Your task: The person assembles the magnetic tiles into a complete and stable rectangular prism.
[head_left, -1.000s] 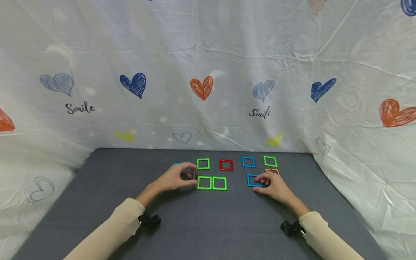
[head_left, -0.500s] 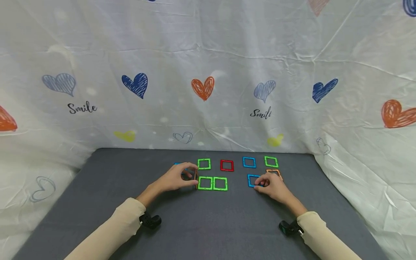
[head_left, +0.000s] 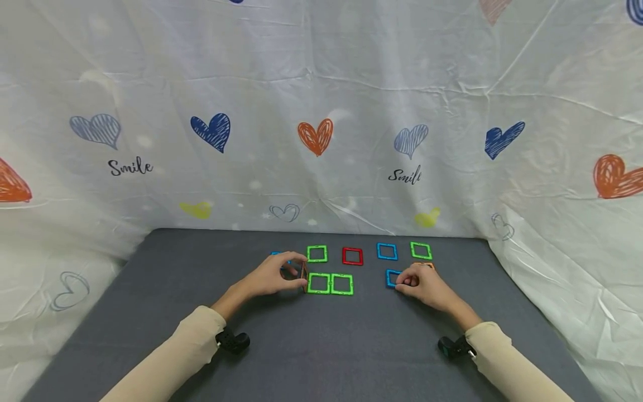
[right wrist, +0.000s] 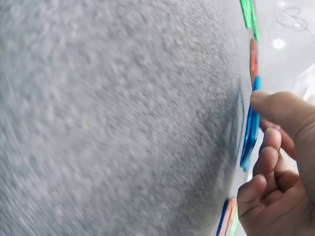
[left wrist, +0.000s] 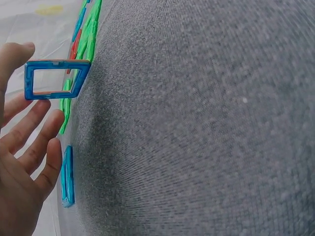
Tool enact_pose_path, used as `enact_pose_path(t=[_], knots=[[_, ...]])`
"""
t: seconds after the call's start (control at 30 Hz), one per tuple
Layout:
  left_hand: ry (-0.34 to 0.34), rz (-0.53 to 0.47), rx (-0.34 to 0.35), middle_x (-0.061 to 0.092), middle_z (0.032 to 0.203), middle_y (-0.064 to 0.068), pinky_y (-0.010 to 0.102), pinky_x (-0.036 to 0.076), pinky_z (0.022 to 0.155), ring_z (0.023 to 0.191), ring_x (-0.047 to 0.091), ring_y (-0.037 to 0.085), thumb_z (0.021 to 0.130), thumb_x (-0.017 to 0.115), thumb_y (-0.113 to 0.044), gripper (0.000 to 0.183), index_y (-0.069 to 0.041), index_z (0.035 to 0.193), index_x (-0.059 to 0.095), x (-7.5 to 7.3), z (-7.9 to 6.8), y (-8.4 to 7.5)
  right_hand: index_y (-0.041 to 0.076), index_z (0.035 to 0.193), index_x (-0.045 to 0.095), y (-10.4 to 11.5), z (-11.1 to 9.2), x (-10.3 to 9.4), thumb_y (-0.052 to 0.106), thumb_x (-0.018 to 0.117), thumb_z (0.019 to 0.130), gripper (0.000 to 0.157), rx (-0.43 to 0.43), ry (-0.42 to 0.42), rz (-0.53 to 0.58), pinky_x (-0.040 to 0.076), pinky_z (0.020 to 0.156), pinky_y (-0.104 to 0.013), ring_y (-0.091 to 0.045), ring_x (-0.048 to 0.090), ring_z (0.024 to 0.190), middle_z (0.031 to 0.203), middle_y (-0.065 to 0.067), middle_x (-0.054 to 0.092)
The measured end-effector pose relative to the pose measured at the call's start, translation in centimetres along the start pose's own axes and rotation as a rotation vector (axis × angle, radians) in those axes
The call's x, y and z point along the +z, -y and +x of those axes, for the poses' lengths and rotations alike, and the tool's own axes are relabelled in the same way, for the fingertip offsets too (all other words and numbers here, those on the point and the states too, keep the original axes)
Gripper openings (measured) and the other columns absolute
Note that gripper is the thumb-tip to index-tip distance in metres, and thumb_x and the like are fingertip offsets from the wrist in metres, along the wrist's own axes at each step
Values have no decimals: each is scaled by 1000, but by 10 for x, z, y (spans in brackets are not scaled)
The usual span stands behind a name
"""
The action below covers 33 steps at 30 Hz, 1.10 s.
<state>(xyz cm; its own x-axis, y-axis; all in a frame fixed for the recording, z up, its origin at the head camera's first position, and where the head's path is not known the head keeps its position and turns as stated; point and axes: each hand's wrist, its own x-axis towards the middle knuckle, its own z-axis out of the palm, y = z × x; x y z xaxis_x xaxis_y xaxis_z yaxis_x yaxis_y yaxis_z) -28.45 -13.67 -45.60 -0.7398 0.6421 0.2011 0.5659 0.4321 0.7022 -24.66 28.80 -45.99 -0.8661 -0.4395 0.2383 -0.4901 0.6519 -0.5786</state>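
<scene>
In the head view my left hand holds a square magnetic tile upright on its edge. Seen from the left wrist, the tile's near face is a blue frame with an orange rim behind it. It stands along the left side of two green magnetic tiles lying flat, edge to edge. My right hand pinches a blue magnetic tile between thumb and fingers; the right wrist view shows this blue tile edge-on, its right part hidden by the fingers in the head view.
Along the back of the grey table lie a green tile, a red tile, a blue tile and another green tile. An orange tile is partly behind my right hand. A blue tile lies beyond my left hand.
My right thumb and fingers have closed on the blue tile, which now looks narrower and slightly tilted in the head view. My left hand stays with its upright tile.
</scene>
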Motion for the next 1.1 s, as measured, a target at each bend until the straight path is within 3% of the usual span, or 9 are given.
enact_pose_path(t=[0.5,1.1], knots=[[5,-31,-3,62,128,8,33,56,78,102,68,24,97,74,-27,52,-1,139,58,0,0,-4,18,93,72,13,7,-6,6,75,94,13,-12,-51,117,47,63,-28,-15,54,74,84,3,58],[4,-24,3,62,128,8,32,56,77,101,68,22,96,75,-28,52,-1,138,58,0,1,-1,1,98,73,35,30,9,-2,70,95,6,-139,-70,202,43,60,-26,-16,51,72,85,-1,57]])
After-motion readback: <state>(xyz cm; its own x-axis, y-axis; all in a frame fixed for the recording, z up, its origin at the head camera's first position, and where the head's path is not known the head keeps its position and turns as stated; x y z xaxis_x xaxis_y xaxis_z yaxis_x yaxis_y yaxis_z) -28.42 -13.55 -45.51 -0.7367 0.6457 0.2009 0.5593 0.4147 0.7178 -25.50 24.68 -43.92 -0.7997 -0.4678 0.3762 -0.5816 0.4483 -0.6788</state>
